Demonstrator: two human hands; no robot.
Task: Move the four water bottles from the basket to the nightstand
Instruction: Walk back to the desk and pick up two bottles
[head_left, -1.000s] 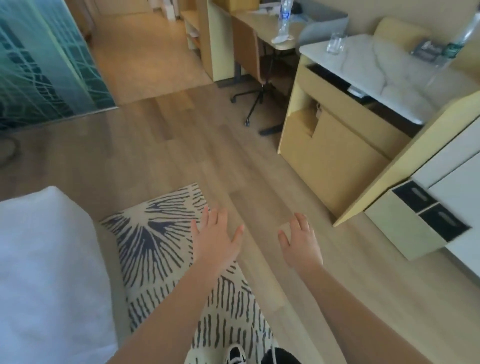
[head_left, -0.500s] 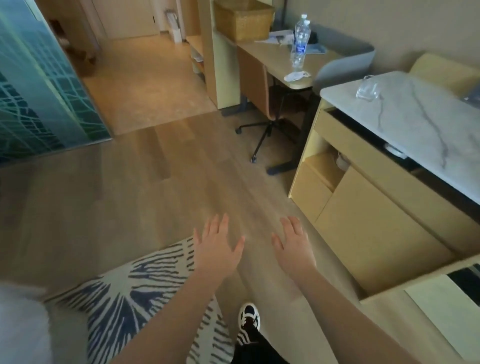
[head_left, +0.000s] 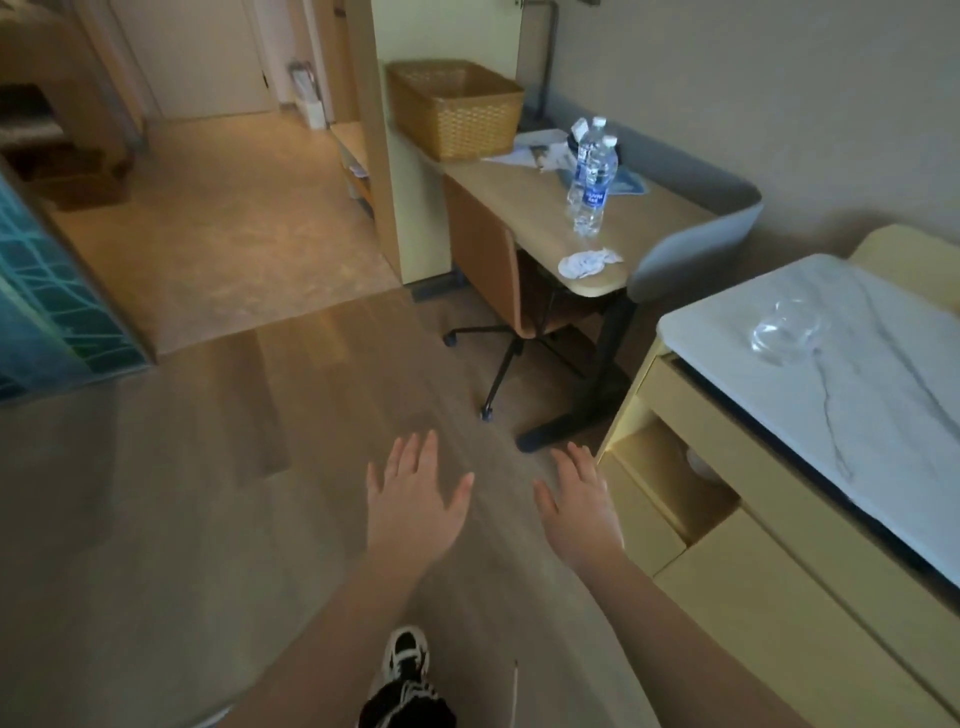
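Dim warm light, motion blur, wide-angle bending at edges

Woven tan wicker basket (head_left: 457, 106) interior: hidden behind its near wall; contents cannot be told.
Clear plastic water bottles with blue labels (head_left: 589, 176), mid light wooden desk (head_left: 524, 218): overlapping; two caps plain, a third uncertain; label print too small to read.
Papers (head_left: 535, 148) by basket: partly covered by bottles; print illegible.
Brown office chair (head_left: 493, 270): seat tucked under desk's front edge, mostly hidden.
Clear glass object (head_left: 784, 332) on white marble cabinet top (head_left: 852, 384): blurred, shape unclear.
Marble top: cut off at right edge.
Teal patterned glass panel (head_left: 47, 291): cut off at left edge.
Black-and-white shoe (head_left: 408, 660): blurred, leg cropped at bottom edge.
Both forearms: cropped at bottom edge.
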